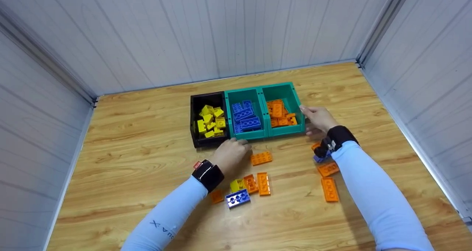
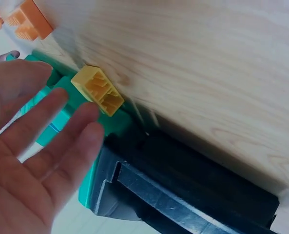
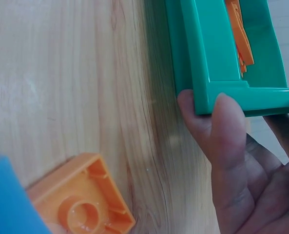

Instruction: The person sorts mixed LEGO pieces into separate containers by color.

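My left hand (image 1: 231,153) hovers by the front of the joined bins, its fingers loosely extended and holding nothing in the left wrist view. A yellow brick (image 2: 98,90) lies just beyond those fingertips, against the front of the green bins; my hand hides it in the head view. My right hand (image 1: 320,119) grips the outer side of the right green bin (image 3: 217,53), fingers spread around its front corner and up at the rim. That bin holds orange bricks (image 1: 278,109). Blue bricks (image 1: 244,114) fill the middle green bin (image 1: 265,112), and yellow bricks (image 1: 208,119) the black bin (image 1: 194,133).
Loose on the wooden table (image 1: 147,133) lie an orange brick (image 1: 261,158) before the bins, a blue brick (image 1: 238,198) with several others nearer me, and more orange bricks (image 1: 329,189) by my right forearm. Pale panel walls (image 1: 236,33) enclose the back and sides.
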Tool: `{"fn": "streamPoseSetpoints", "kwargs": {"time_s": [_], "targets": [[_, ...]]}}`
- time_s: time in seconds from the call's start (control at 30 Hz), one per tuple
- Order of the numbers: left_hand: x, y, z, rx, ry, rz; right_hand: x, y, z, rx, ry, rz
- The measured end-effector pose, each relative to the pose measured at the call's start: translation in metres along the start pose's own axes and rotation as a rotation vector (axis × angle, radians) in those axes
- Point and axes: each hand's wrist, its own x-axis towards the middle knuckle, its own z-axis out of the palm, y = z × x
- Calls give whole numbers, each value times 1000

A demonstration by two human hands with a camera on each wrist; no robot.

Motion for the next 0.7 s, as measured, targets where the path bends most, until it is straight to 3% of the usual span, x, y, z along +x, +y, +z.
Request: {"fn": "streamPoseSetpoints", "kwargs": {"time_s": [0.2,0.33,0.53,0.7], "targets": [[-5,-2,7,77,19,-24,1,1,0,17,-4,5],[-10,-6,8,69,35,-21,1,1,1,43,-5,15],[-26,-12,6,-47,37,-30,2,2,1,27,-4,-4],[-39,-20,2,-201,54,-67,1,3,0,16,-10,-7]]}}
